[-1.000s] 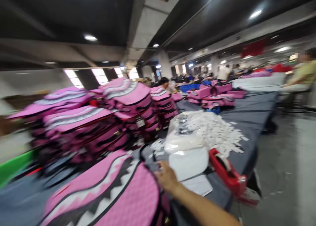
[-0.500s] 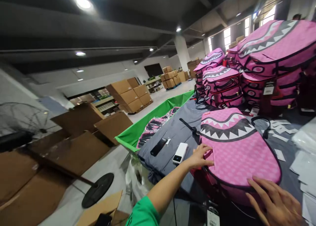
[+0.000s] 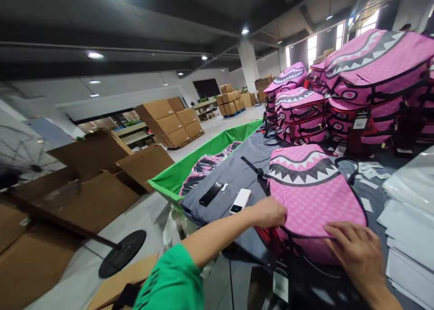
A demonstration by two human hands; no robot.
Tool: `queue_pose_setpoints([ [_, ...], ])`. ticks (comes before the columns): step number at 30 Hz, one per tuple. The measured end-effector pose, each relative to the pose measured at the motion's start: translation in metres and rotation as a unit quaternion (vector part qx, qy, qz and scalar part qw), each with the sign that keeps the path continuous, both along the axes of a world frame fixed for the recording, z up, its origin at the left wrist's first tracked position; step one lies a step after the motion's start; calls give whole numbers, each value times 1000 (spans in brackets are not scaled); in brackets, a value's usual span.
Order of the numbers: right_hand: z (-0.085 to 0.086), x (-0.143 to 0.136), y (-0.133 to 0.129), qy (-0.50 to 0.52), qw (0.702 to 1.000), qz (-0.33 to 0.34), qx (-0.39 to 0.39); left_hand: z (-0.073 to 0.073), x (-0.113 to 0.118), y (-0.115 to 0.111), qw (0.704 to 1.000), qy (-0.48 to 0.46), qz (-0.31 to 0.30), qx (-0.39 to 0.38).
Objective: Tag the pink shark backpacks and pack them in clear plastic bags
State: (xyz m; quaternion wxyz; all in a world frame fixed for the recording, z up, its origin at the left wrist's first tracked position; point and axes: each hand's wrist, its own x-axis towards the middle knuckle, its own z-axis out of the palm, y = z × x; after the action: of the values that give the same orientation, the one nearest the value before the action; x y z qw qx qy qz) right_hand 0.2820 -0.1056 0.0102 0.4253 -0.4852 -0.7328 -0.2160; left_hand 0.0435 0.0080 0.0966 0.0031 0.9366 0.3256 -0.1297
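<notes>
A pink backpack (image 3: 318, 197) with a black-and-white shark-mouth print lies flat on the grey cloth-covered table (image 3: 233, 170). At its left side edge is my left hand (image 3: 270, 212), fingers curled in against the fabric; whatever they pinch is hidden. My right hand (image 3: 357, 249) rests on the lower right edge of the bag, fingers bent over the rim and slightly apart. A white device (image 3: 241, 200) and a black phone-like object (image 3: 211, 194) lie left of the bag. Below the bag hangs a white tag (image 3: 280, 285).
Stacked pink backpacks (image 3: 376, 79) rise at the back right. White sheets (image 3: 410, 260) and clear plastic (image 3: 413, 179) lie at the right. Beyond the table's left edge stands a green bin (image 3: 169, 182) of wrapped items. Cardboard boxes (image 3: 166, 120) and a round black stand base (image 3: 122, 253) are on the floor.
My left hand's fingers have closed in at the bag's side edge. My right hand has moved slightly left and up along the lower rim. The view has shifted a little.
</notes>
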Motion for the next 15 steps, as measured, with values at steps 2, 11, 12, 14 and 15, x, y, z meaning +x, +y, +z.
queue_pose_setpoints([
  [2,2,12,6,51,995,63,-54,6,-11,-16,998,4,-56,11],
  [11,-75,69,-58,306,918,-90,-237,-68,38,-114,926,-283,-215,129],
  [12,-88,63,-62,287,922,-70,-251,-79,56,-121,945,-258,-174,100],
  [14,-107,48,-63,267,930,-53,-248,-90,94,-127,974,-205,-91,22],
  [15,-113,41,-61,264,933,-54,-238,-91,110,-126,980,-187,-61,-20],
])
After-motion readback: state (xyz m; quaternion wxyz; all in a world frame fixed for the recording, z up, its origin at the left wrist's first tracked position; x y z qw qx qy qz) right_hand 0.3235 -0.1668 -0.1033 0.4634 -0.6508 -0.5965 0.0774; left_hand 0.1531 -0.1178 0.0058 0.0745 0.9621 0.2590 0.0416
